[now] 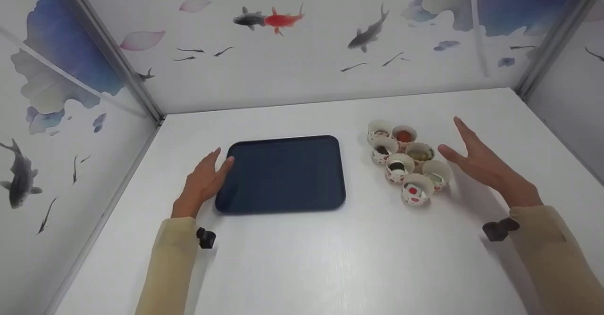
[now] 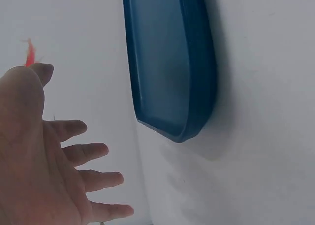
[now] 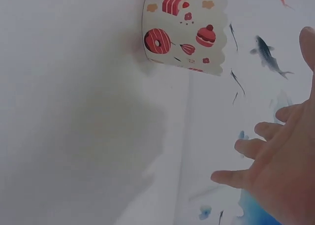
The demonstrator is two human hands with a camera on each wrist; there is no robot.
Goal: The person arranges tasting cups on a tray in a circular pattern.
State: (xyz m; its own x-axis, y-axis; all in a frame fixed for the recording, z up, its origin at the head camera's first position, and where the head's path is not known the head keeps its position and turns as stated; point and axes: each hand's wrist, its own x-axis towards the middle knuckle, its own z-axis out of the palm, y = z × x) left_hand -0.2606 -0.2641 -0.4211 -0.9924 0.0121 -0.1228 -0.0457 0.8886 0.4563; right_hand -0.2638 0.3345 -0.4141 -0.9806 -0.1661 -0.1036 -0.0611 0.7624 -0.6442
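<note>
My left hand, fingers extended and spread, is at the left edge of a dark blue tray. In the left wrist view its palm and fingers hold nothing, with the tray's rounded corner beside them. My right hand hovers to the right of several patterned paper cups, also with straight fingers and nothing in its grasp. The front cup contains a white piece with a red dot. Another cup has a white piece with a black band. The right wrist view shows one cup with printed sweets near my hand.
Tray and cups stand on a white table. Behind it rises a white wall with painted fish; a similar panel stands on the left. Metal posts mark the corners. A small black device is on my left wrist.
</note>
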